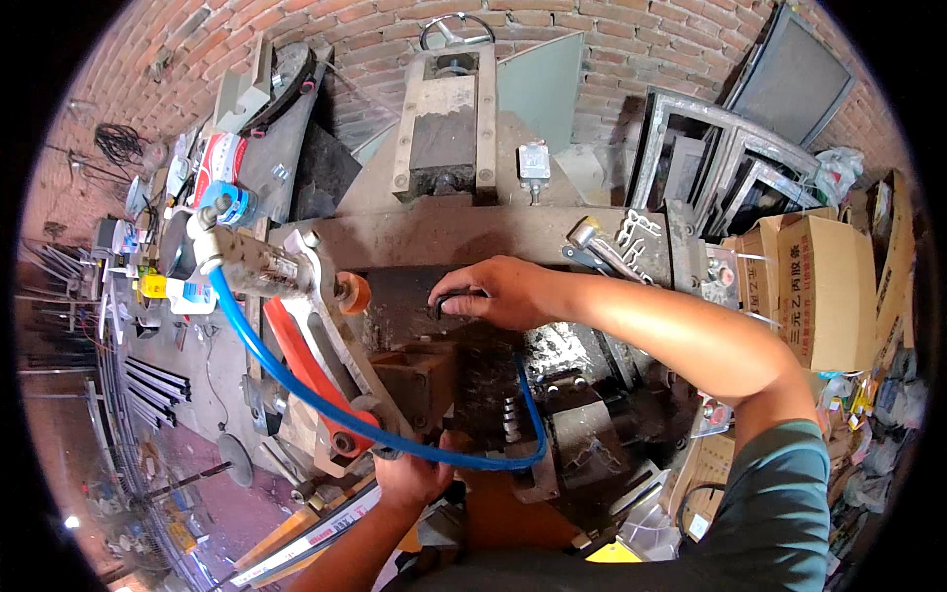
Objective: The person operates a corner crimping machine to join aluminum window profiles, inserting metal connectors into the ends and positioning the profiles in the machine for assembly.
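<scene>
The right hand point(518, 293) pinched a black hex key point(456, 295) over the machine's dark recess point(406, 314), just below the front edge of the steel beam point(414, 237), with an open gap between the key and the orange rubber tip point(353, 293) to its left. The left hand point(412, 481) was beside the red lever's point(302, 355) lower end, its grip unclear; the blue hose point(258, 343) crossed over it, looping through the room between the hands.

We see printed characters down the cardboard box point(840, 291), right of frame; red print on the white strip point(326, 534), lower left; marks on the metal cylinder point(258, 260), left of centre, unreadable.
</scene>
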Motion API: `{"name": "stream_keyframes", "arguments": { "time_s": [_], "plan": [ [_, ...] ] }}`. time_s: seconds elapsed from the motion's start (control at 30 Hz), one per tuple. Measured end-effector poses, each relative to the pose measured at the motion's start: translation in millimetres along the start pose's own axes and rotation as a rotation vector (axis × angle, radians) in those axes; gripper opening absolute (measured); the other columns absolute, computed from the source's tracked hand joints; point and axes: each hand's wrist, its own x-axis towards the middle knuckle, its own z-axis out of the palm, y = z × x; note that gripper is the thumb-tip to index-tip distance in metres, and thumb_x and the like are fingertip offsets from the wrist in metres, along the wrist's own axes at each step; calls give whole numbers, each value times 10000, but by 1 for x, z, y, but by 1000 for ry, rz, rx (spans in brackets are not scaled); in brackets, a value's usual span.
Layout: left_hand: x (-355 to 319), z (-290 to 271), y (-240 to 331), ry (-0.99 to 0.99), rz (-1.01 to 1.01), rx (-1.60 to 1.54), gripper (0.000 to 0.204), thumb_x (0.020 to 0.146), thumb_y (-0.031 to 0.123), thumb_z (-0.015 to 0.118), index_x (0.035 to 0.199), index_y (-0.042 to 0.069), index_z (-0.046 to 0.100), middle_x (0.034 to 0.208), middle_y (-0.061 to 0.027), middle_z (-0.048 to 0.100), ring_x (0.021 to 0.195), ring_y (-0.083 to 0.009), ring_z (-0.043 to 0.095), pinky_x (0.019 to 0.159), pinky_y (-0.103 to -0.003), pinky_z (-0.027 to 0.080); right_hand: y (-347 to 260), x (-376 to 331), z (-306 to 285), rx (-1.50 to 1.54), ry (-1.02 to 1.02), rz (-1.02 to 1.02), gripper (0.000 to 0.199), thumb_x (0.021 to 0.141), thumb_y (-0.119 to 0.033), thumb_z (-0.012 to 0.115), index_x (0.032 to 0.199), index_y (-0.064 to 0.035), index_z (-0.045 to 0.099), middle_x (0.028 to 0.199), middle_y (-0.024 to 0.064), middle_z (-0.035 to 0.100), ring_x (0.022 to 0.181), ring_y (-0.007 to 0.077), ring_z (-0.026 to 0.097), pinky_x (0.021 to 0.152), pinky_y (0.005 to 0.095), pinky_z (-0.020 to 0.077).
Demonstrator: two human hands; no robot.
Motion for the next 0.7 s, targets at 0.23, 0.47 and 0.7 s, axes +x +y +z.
{"name": "stream_keyframes", "arguments": {
  "time_s": [0.23,0.47,0.7],
  "plan": [
    [5,5,1,59,-17,-66,256,898,179,694,819,-20,554,648,-226,557,554,-408,587,510,-452,447,6,11,6,135,-13,-51,323,1037,-292,568,1232,-51,657,1187,186,705,1147,349,655,987,427,493],
    [11,-2,10,-4,-39,-58,332,890,162,704,716,18,460,590,-211,485,499,-400,525,477,-446,404,11,16,11,148,-20,-85,320,1034,-288,564,1208,-39,665,1180,189,706,1129,346,661,979,420,497],
    [11,1,7,10,-9,-89,341,894,150,697,704,25,443,568,-186,454,467,-371,487,465,-437,386,14,17,14,188,-28,-115,333,1038,-291,564,1221,-27,655,1169,192,706,1110,338,664,974,415,497]
  ]
}}
